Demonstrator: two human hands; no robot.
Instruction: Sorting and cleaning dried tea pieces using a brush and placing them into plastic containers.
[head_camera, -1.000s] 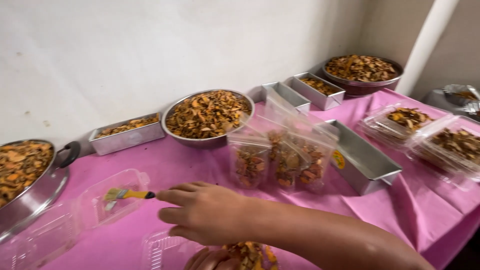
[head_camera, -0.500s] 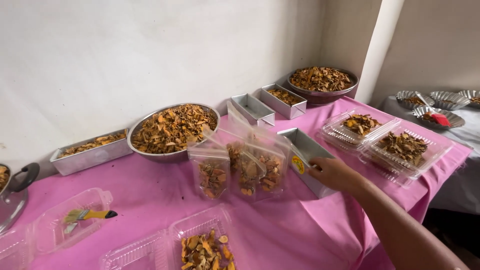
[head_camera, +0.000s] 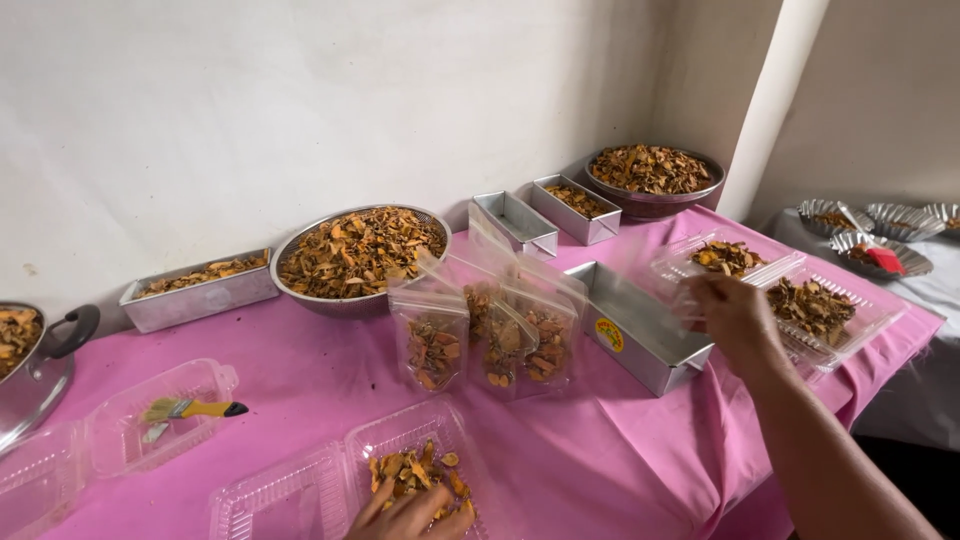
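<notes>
Left hand (head_camera: 412, 512) is pressed fingers-down, unclenched, on dried slices in a clear clamshell tray (head_camera: 400, 465). Right hand (head_camera: 733, 312) is closed on a clear plastic container (head_camera: 690, 268), held just past the empty metal tin (head_camera: 640, 325). Filled pouches (head_camera: 485, 335) are seen left of it.

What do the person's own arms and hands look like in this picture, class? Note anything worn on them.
Both are bare. The right hand and its long forearm show no sleeve, glove, watch or ring. Only the fingers of the left hand show at the bottom edge, also ungloved; its wrist is out of view.
</notes>
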